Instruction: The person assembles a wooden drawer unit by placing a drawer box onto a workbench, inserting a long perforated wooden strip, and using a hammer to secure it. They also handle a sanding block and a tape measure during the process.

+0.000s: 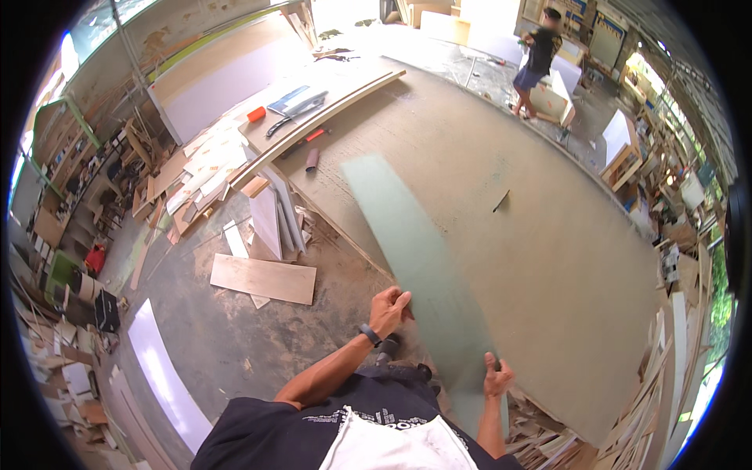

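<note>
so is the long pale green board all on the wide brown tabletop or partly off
Partly off: the board sticks out past the near edge of the tabletop.

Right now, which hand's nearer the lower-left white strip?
Left. The left hand is right of the white strip; the right hand, farther right. Both hold the green board.

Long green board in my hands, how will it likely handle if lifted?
Long and narrow, the board may flex a little. Its smooth-looking face could be slippery. With much of its length beyond your left hand, the far end will probably feel heavy.
</note>
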A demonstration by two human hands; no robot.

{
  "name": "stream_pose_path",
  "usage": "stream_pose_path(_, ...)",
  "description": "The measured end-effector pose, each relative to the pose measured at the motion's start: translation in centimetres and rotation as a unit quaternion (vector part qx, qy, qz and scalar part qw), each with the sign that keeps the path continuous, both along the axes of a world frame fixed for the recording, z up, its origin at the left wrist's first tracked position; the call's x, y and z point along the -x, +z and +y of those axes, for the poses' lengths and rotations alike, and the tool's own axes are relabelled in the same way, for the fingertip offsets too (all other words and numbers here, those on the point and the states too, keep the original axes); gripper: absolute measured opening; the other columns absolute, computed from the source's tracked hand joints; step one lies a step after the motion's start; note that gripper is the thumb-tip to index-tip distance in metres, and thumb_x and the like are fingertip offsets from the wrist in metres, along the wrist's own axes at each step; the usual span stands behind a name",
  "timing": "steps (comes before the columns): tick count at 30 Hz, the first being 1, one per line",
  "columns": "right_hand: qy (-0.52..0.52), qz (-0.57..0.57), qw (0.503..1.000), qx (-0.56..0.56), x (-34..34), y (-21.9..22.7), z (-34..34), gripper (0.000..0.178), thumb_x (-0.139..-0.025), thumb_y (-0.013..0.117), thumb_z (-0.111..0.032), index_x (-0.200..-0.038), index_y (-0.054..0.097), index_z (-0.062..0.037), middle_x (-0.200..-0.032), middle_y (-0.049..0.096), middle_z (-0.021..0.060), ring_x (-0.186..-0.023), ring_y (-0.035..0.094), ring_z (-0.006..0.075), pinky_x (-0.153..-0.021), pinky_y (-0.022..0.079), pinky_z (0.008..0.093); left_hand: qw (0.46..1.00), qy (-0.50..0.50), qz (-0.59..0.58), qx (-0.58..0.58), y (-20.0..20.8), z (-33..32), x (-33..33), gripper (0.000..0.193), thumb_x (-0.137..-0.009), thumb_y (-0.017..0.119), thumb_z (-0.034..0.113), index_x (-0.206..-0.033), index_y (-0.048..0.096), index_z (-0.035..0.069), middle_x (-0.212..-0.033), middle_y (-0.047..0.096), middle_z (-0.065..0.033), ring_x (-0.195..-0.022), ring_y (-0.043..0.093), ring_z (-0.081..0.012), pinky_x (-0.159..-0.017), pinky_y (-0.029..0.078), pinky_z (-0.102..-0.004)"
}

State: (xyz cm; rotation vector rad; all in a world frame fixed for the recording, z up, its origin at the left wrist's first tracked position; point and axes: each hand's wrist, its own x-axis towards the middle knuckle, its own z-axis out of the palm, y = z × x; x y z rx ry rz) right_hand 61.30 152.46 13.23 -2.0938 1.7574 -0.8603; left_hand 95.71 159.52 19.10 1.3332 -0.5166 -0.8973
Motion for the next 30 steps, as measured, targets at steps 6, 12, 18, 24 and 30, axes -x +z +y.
stream_pose_path(6,-0.046,0.013,0.995,-0.086,-2.9,0.5,-2.0,0.085,-0.082,0.048,-0.082,-0.057,0.038,-0.0012,-0.051,0.036,0.0116,-0.05,0.037,0.0269,-0.051,0.032,0.0444,0.999,-0.003,-0.054,0.0,0.2,-6.3,-1.7,0.019,-0.098,0.061,0.016,-0.089,0.06,-0.001,-0.071,0.065,-0.0071,-0.056,0.066,-0.0143,-0.043,0.048,-0.0252)
stream_pose_path(12,-0.113,0.161,0.979,-0.044,-1.8,-3.1,-1.4,0.092,-0.077,0.041,-0.09,-0.06,0.049,0.0003,-0.054,0.045,0.0159,-0.053,0.046,0.0326,-0.055,0.036,0.0472,0.93,-0.17,-0.064,-0.32,-6.7,-11.1,-3.6,0.02,-0.096,0.055,0.008,-0.084,0.061,-0.007,-0.066,0.066,-0.0116,-0.057,0.07,-0.0215,-0.049,0.059,-0.0321)
stream_pose_path(18,-0.161,0.108,0.979,-0.063,1.2,1.7,0.1,0.085,-0.077,0.054,-0.084,-0.057,0.031,-0.0038,-0.054,0.024,0.013,-0.051,0.027,0.0285,-0.05,0.024,0.0438,0.972,-0.176,-0.012,-0.152,-4.3,-9.5,0.6,0.019,-0.098,0.055,0.011,-0.096,0.059,-0.007,-0.081,0.068,-0.0144,-0.067,0.071,-0.0224,-0.054,0.057,-0.0309)
stream_pose_path(24,-0.245,0.011,0.968,0.057,5.4,1.6,4.3,0.08,-0.08,0.062,-0.074,-0.057,0.029,-0.0053,-0.053,0.021,0.0065,-0.05,0.026,0.0212,-0.049,0.02,0.04,0.944,-0.325,0.048,-0.045,0.0,-11.7,5.1,0.026,-0.1,0.055,0.016,-0.115,0.058,-0.006,-0.091,0.068,-0.0127,-0.075,0.07,-0.0196,-0.062,0.054,-0.0283)
stream_pose_path(30,-0.389,-0.084,0.917,0.03,7.2,0.8,8.4,0.072,-0.085,0.064,-0.064,-0.062,0.053,0.0026,-0.055,0.045,0.0075,-0.052,0.041,0.0227,-0.051,0.033,0.0395,0.908,-0.413,0.021,-0.063,0.1,-14.1,6.9,0.029,-0.1,0.056,0.019,-0.117,0.058,-0.004,-0.094,0.067,-0.0123,-0.079,0.07,-0.02,-0.067,0.054,-0.0288)
